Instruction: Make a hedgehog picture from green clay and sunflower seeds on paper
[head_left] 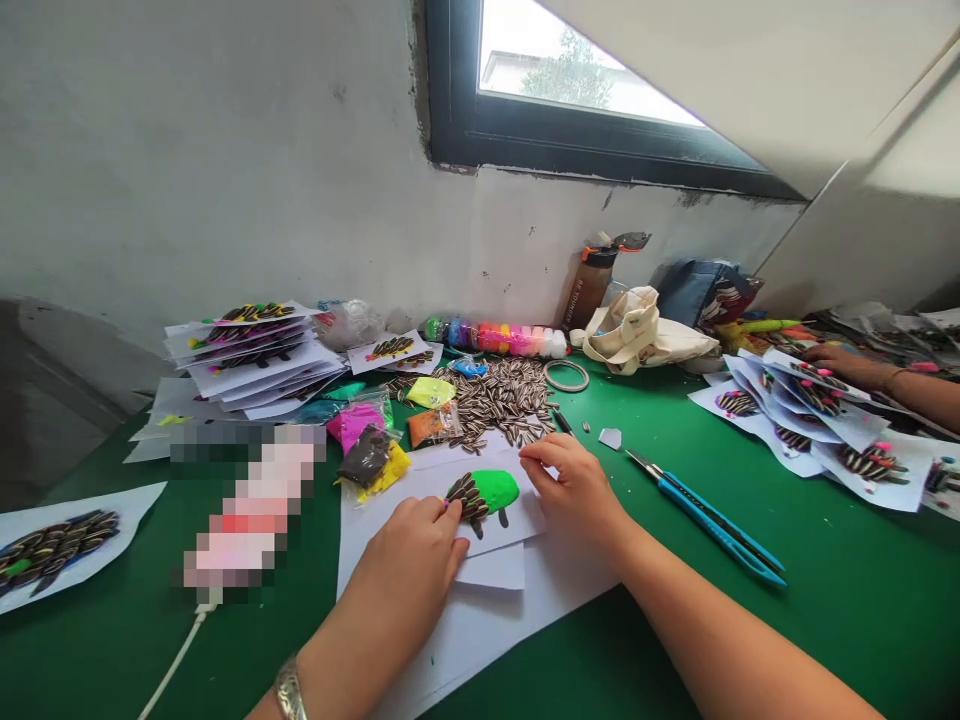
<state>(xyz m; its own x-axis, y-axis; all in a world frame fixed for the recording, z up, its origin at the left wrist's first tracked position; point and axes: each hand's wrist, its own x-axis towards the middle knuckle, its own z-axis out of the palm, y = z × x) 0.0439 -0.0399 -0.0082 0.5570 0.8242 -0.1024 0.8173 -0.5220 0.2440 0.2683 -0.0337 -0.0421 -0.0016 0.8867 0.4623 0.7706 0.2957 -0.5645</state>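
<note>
Left hand [409, 550] pinching seeds [466, 497], right hand [570, 490] open on 1 white card [424, 488], 1 green clay blob [487, 490], long axis sideways, seeds pointing left

A blue craft knife [705, 530] lies on the green mat [825, 620], a canvas bag [637, 330] beyond.

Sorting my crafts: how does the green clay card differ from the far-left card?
The green clay card has a green clay lump and few striped sunflower seeds; the far-left card has many seeds, no green. The first lies on more white paper, the other directly on the green tabletop. Both are white paper with seeds.
</note>
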